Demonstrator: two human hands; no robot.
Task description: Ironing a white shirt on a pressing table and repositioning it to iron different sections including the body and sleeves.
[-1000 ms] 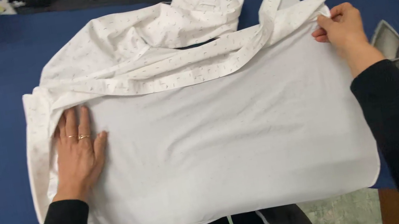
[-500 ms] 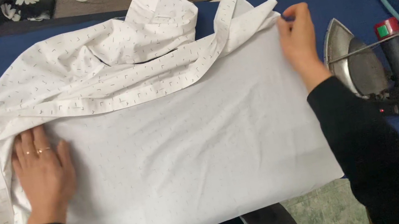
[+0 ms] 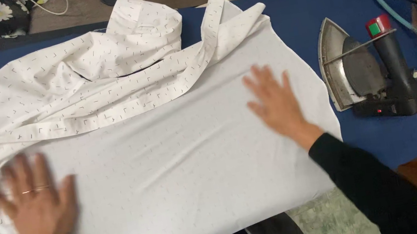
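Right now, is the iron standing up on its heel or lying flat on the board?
Neither: the iron lies tipped on its side on the blue board, soleplate edge showing and handle pointing right, beside the white shirt.

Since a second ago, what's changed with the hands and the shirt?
The right hand let go of the far right edge of the white patterned shirt and slid inward, now lying flat on the cloth. The grey steam iron has come into view at the right. The left hand stays pressed flat on the shirt's left side, on the blue ironing surface.
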